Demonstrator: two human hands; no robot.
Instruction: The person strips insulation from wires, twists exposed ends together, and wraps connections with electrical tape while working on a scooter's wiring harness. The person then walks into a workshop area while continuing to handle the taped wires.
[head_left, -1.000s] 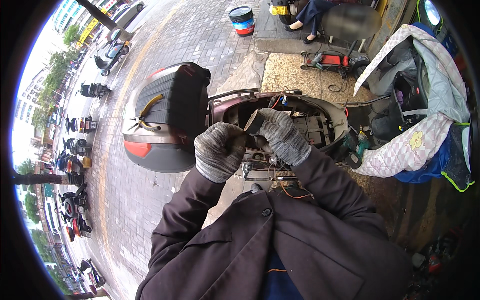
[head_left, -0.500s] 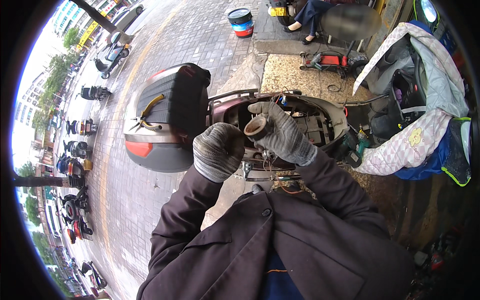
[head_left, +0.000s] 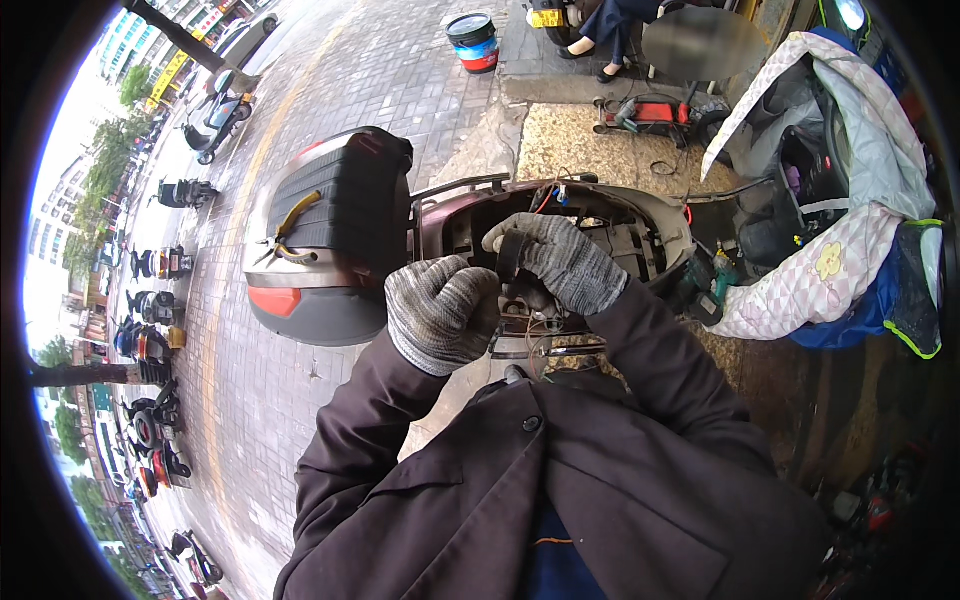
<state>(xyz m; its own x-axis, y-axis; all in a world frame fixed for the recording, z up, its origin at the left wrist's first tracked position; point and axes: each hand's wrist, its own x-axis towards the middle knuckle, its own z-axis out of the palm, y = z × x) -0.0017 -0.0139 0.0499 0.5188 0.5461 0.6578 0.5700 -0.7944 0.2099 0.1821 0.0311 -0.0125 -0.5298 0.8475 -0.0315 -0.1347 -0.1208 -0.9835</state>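
Short, dark, cylindrical roll (head_left: 511, 257), likely tape, is between the 2 hands, above the near side of the scooter. Right hand in grey-striped knit glove (head_left: 574, 264) has its fingers and thumb closed around the roll. Left hand in matching grey-striped knit glove (head_left: 440, 312) is curled like a loose fist just beside it; can't tell if anything is pinched inside.

Handling, as a guess: light, firm body, not fragile; any loose end would be thin, soft and a bit sticky. Knit gloves should grip the outer wall fine but may make a thin edge hard to pick. Best hold: across the 2 flat rims, leaving the outer wall free.

Containers: maroon scooter body with long open cavity (head_left: 433, 214) has dark parts and loose wiring in it, incl. a thin red wire (head_left: 546, 201) and a small blue connector (head_left: 562, 196) at the far rim. Big black-and-silver hard-shell box with red reflector (head_left: 330, 325) is shut, contents hidden; metal pliers with yellow curved handles (head_left: 297, 209) lie spread on top. Round black, blue and red bucket (head_left: 474, 50) stands upright on the paving, well apart; can't tell what's in it.
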